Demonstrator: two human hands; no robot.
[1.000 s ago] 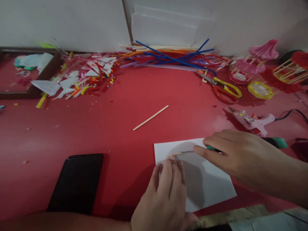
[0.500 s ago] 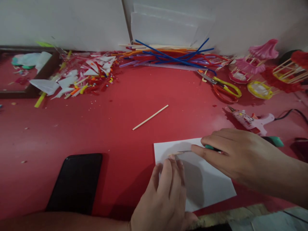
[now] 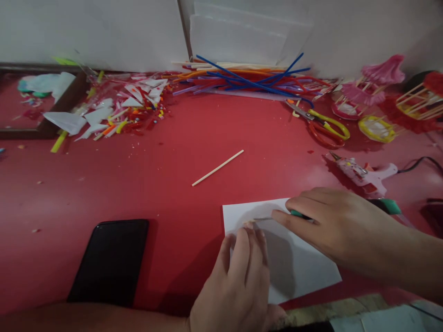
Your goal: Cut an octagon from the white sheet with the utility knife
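Paper (image 3: 308, 263) lies on the counter (image 3: 173, 193) — over it, the right hand (image 3: 323, 216) clamps its fingers on a green-handled blade (image 3: 263, 218), the left hand (image 3: 238, 286) on a pale stick (image 3: 249, 222).

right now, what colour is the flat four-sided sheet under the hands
White; the flat four-sided sheet shows best in the head view.
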